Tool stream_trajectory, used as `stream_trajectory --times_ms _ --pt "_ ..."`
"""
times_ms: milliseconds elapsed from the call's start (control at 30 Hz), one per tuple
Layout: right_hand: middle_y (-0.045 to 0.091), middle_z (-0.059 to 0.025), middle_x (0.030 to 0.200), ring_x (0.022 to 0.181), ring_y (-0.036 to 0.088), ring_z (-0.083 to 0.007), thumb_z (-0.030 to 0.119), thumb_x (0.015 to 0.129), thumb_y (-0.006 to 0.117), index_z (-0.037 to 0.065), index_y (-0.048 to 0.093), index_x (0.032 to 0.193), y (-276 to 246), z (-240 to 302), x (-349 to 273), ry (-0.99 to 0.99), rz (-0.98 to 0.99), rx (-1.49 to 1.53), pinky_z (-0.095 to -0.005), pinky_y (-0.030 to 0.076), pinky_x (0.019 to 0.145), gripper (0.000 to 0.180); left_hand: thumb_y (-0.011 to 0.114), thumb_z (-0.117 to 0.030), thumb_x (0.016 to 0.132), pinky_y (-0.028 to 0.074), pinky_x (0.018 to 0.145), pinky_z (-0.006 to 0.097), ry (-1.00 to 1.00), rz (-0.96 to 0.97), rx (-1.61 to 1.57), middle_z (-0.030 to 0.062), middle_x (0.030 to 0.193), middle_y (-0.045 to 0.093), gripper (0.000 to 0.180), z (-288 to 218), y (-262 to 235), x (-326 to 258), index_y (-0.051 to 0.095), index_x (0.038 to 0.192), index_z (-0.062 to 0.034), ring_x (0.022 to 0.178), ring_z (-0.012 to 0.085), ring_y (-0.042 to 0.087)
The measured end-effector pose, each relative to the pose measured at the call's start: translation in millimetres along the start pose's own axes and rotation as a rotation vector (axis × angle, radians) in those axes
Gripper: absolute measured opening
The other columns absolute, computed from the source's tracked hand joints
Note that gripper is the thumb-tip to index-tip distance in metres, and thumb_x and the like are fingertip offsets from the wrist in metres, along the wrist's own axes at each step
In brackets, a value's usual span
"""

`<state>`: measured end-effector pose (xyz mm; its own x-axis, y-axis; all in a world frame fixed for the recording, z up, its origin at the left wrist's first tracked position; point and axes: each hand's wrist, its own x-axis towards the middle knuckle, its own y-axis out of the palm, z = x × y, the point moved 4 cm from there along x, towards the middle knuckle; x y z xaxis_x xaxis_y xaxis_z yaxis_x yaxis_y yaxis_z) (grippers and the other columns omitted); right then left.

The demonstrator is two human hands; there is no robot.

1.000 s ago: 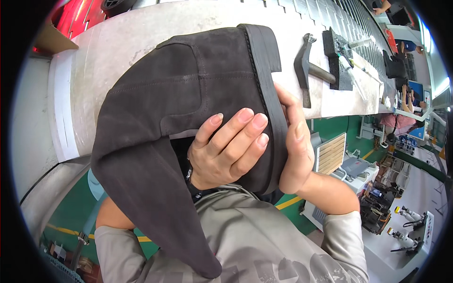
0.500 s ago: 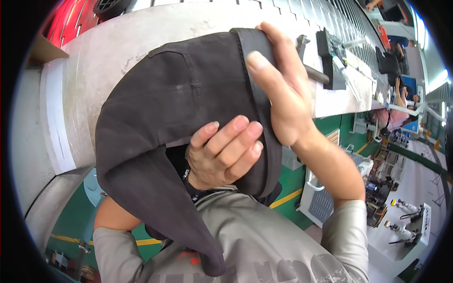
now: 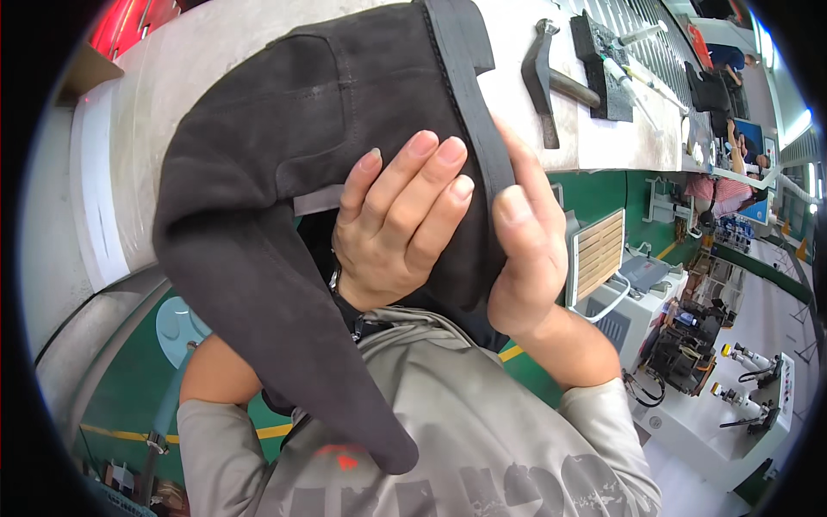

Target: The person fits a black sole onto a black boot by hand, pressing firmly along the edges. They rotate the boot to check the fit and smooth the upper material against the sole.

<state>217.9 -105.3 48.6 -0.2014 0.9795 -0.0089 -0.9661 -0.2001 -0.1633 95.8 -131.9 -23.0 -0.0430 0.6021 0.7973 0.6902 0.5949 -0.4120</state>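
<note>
A dark grey suede boot point(image 3: 258, 146) is in front of me, its sole edge on the right and its soft shaft hanging toward my shirt. My left hand point(image 3: 392, 224) comes out from behind the shaft. Its fingers are stretched out and lie flat against the boot's side. On the right, my right hand point(image 3: 530, 250) grips the sole edge point(image 3: 476, 121); the thumb shows in front, and the other fingers are partly hidden behind the sole.
A hammer point(image 3: 543, 82) lies on the pale worktable point(image 3: 224, 52), beside a black block point(image 3: 599, 69) with brush-like tools. A wooden slatted seat point(image 3: 597, 254) and machines stand to the right. Other people work at the far right.
The boot has moved upward in the view, uncovering more of the hammer. My right hand has slid lower along the sole edge. The left hand has shifted slightly up.
</note>
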Motion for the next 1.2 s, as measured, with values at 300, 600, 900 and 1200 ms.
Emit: stream_trajectory --times_ms 300,600,900,1200 --pt "0.068 -0.0198 0.128 0.117 0.063 -0.0217 0.036 0.103 0.07 -0.009 0.061 0.138 -48 -17 103 0.003 -0.213 -0.25 -0.0339 0.05 0.105 0.058 0.062 -0.002 0.097 0.036 0.127 0.047 -0.003 0.192 -0.107 0.0112 0.15 0.067 0.047 7 -23 2 0.062 0.143 -0.0097 0.142 0.0276 0.062" --pt "0.071 -0.0116 0.105 0.09 0.064 -0.0149 0.043 0.094 0.082 0.0 0.064 0.127 8 17 137 0.019 0.109 -0.1 -0.0325 0.054 0.081 0.057 0.077 -0.008 0.085 0.042 0.12 0.046 -0.603 0.132 -0.663 0.0223 0.157 0.048 0.092 32 -94 -5 0.03 0.163 0.0051 0.134 0.0313 0.058" --pt "0.059 -0.022 0.142 0.128 0.061 -0.0255 0.023 0.094 0.079 -0.002 0.049 0.144 -12 138 96 -0.763 0.104 0.28 -0.0406 0.048 0.113 0.064 0.089 -0.025 0.082 0.057 0.105 0.043 -0.141 -0.185 -0.364 0.0303 0.155 0.044 0.101 14 -153 108 0.032 0.16 0.0049 0.13 0.0376 0.061" --pt "0.051 -0.0278 0.149 0.142 0.053 -0.0396 0.028 0.088 0.075 0.001 0.049 0.142 -36 89 89 -0.809 0.194 0.211 -0.0528 0.043 0.12 0.065 0.089 -0.066 0.076 0.035 0.123 0.063 0.319 0.24 0.552 0.0217 0.134 0.068 0.099 -25 -136 232 0.062 0.145 0.0009 0.126 0.0374 0.064"
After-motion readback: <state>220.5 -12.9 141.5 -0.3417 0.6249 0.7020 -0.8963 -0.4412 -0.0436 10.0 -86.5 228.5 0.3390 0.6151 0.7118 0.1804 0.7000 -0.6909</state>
